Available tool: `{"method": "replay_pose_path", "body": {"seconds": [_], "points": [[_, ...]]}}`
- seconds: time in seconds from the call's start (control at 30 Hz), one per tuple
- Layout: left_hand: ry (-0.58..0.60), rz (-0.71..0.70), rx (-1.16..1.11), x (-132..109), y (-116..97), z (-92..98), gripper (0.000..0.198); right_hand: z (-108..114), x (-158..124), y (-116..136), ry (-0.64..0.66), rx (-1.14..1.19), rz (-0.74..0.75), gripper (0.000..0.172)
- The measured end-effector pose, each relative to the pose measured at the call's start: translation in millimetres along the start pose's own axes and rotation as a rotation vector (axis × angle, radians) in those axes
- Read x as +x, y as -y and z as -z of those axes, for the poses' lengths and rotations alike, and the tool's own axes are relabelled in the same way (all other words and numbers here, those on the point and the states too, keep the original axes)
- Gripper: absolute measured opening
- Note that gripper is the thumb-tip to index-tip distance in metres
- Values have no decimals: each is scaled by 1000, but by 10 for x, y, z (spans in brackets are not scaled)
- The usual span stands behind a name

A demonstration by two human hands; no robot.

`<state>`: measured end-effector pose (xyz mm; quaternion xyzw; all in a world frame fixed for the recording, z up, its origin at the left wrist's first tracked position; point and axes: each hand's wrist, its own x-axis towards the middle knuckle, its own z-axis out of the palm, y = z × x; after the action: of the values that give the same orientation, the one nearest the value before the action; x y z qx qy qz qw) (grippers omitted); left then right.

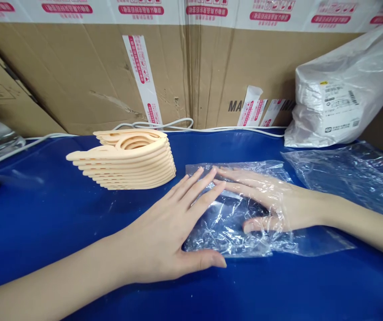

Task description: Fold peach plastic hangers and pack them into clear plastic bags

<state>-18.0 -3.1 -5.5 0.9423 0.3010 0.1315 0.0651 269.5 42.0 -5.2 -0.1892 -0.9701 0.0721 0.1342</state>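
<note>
Left hand (169, 223) is lying flat, palm down, fingers stretched out and thumb standing away; nothing is being gripped. Its fingers are reaching over the left edge of a clear bag (228, 234). Right hand (274, 200) is sitting inside that bag, film covering it to about the wrist, fingers extended, thumb spread. The fingertips of both hands are overlapping near the bag's upper left; cannot tell whether they are touching through the film. The bag is lying crumpled on the blue worktop (87, 285).

Beyond the left fingers, a stack of cream hangers (154, 167) is standing. Right of the bag, clear film (348, 174) is spreading; behind it a labelled white bag (308, 93) is leaning. A white cable (224, 129) is running along the back, before a taped carton (94, 80).
</note>
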Motion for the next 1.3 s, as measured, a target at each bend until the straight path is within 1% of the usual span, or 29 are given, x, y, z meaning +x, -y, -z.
{"method": "replay_pose_path", "body": {"seconds": [0.03,0.1,0.13,0.2,0.27,0.33,0.43,0.5,0.57,0.67,0.77,0.87,0.93,1.0,1.07,1.13,1.2,1.23,1.3], "points": [[3,-15,-6,7,2,0,95,-10,4,-6,-39,2,30,83],[23,17,-17,18,5,0,94,-8,11,-12,-103,-9,59,71],[40,46,-24,23,3,2,93,10,13,-11,-110,-21,53,66],[87,104,-38,32,-8,11,94,87,9,-10,-48,-43,-6,60],[110,140,-49,36,-23,22,94,216,-12,-15,68,-34,-97,64],[117,165,-55,36,-34,29,93,373,-61,-37,185,11,-198,74],[121,195,-50,24,-33,20,92,588,-189,-105,305,85,-322,85],[110,201,-43,15,-29,3,91,678,-283,-161,363,92,-387,92],[81,212,-32,8,-36,-12,88,714,-351,-207,405,74,-429,97],[33,246,-6,3,-72,-14,78,694,-379,-242,458,49,-460,97],[12,213,6,-4,-103,6,70,650,-358,-256,481,61,-488,98],[-3,148,36,-15,-94,15,66,628,-357,-277,476,74,-487,99],[-35,106,67,-18,-73,9,64,634,-371,-283,460,65,-468,99],[-82,44,93,-9,-58,13,66,655,-381,-270,424,40,-440,93],[-138,-15,133,13,-64,60,70,690,-372,-242,361,1,-403,81],[-197,-53,185,43,-87,179,72,739,-344,-209,286,-38,-368,60],[-251,-57,226,68,-98,374,70,798,-313,-176,212,-79,-347,42],[-274,-53,235,73,-85,493,69,830,-302,-160,164,-112,-345,39],[-308,-19,249,60,-3,746,71,891,-293,-126,61,-205,-353,39]]}}
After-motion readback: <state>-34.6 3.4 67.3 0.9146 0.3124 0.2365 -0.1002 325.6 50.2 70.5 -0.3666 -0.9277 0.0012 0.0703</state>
